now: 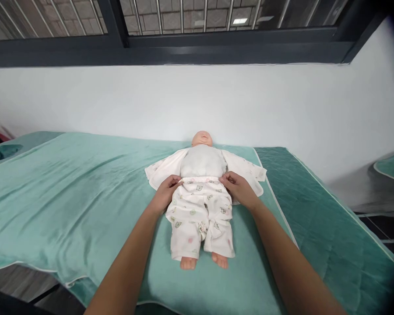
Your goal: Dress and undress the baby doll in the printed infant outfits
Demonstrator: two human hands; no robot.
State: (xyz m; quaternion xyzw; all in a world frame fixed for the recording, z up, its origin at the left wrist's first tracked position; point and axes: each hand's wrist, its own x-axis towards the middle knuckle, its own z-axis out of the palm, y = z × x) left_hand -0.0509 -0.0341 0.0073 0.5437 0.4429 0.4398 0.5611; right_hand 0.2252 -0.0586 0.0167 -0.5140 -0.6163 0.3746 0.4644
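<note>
Baby doll laid on its back on mint-green cover, head at 12 o'clock, feet at 6. Printed trousers judged drawn up to the waist; waistband apparently pinched by left hand at 9 o'clock, right hand at 3. White jacket spread beneath, front not yet closed; sleeve filling cannot be told. No brands, labels or writing could be read.

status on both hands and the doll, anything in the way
Left hand and right hand pinching waistband, opposite sides. Doll on its back, pants on. Nothing visibly blocking.
</note>
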